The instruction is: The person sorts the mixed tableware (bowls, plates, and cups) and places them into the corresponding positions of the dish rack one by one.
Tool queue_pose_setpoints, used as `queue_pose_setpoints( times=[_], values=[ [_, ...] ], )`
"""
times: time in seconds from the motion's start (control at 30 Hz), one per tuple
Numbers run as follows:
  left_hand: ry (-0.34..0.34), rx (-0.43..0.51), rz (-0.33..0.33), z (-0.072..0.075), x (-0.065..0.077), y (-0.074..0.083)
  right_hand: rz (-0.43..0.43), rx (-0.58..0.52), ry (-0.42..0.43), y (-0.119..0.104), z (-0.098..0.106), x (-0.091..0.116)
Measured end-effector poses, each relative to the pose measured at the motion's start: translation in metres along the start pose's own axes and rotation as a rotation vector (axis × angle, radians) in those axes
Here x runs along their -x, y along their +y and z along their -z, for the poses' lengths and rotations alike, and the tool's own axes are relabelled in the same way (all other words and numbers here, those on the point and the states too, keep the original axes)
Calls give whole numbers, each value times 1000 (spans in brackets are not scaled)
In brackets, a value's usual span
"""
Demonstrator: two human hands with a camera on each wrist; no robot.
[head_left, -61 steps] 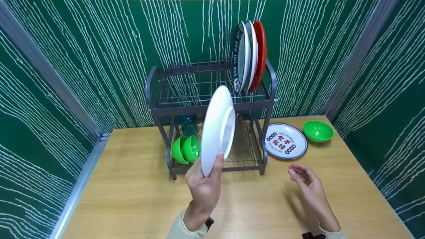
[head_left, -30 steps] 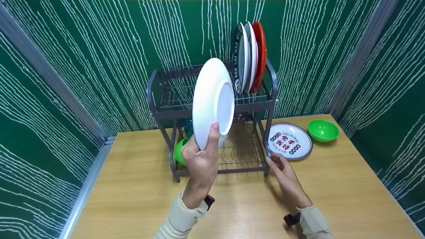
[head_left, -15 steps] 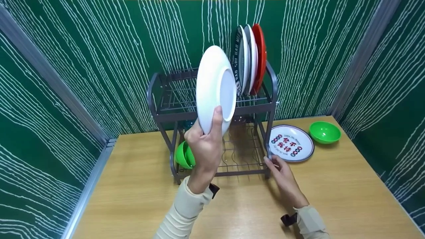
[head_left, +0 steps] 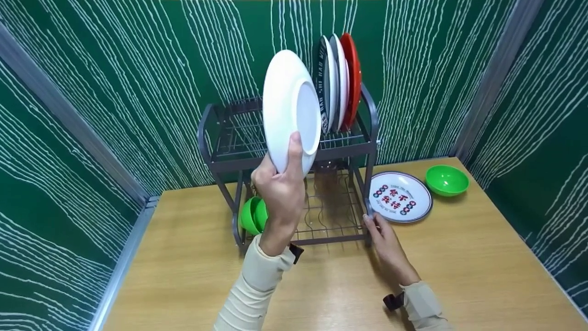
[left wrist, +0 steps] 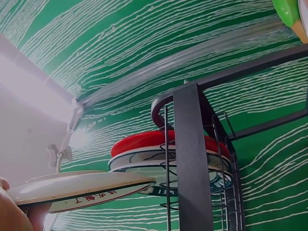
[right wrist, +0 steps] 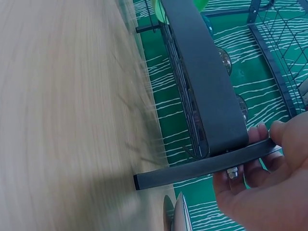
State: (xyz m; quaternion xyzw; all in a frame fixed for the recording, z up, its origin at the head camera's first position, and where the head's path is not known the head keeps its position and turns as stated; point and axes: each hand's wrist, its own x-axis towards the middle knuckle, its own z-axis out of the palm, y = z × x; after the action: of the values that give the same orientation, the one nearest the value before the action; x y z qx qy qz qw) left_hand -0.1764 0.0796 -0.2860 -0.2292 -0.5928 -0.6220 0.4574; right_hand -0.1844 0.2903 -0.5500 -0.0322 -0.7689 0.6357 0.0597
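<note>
I grip the plate [head_left: 285, 105] on edge in my left hand [head_left: 281, 195], thumb laid over its white underside beside the foot ring, the other fingers mostly hidden behind it. Its top leans slightly left, and from the head it overlaps the front rail of the rack [head_left: 236, 164]; I cannot tell whether its lower rim has passed that rail. On its right, the gap to the dark-rimmed plate [head_left: 321, 92] narrows downward until the two edges overlap in view, with the red plate [head_left: 352, 82] outermost. More room lies on its left, where the wires stretch to the end loop.

My right hand [head_left: 388, 243] holds the rack's front right leg low down, thumb and fingers round it. Just beside that leg lies the printed plate [head_left: 399, 197], flat on the table [head_left: 183, 276], with a green bowl [head_left: 447, 180] beyond its rim, near the table's right edge
</note>
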Motion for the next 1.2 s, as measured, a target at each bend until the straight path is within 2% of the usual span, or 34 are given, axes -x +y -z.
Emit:
queue_pose_setpoints(
  times=[0.17,0.37,0.57,0.83,0.9,1.07,1.17,1.2],
  values=[
    [5,27,-6,-8,-4,-1,21,29,33,0,-2,0],
    [3,20,38,-15,-6,-7,94,32,98,1,-7,-1],
    [15,57,39,-23,-14,-14,76,3,86,0,-6,1],
    [38,21,27,-36,-28,-25,25,-29,61,0,-6,3],
    [34,20,39,-38,-30,-27,20,-23,58,-10,-5,7],
    [12,4,83,-43,-36,-13,11,-16,61,-14,-4,8],
    [2,-18,102,-46,-39,-5,31,-12,86,-2,-7,3],
    [0,-26,112,-47,-40,-7,43,-5,99,0,-7,2]
  ],
)
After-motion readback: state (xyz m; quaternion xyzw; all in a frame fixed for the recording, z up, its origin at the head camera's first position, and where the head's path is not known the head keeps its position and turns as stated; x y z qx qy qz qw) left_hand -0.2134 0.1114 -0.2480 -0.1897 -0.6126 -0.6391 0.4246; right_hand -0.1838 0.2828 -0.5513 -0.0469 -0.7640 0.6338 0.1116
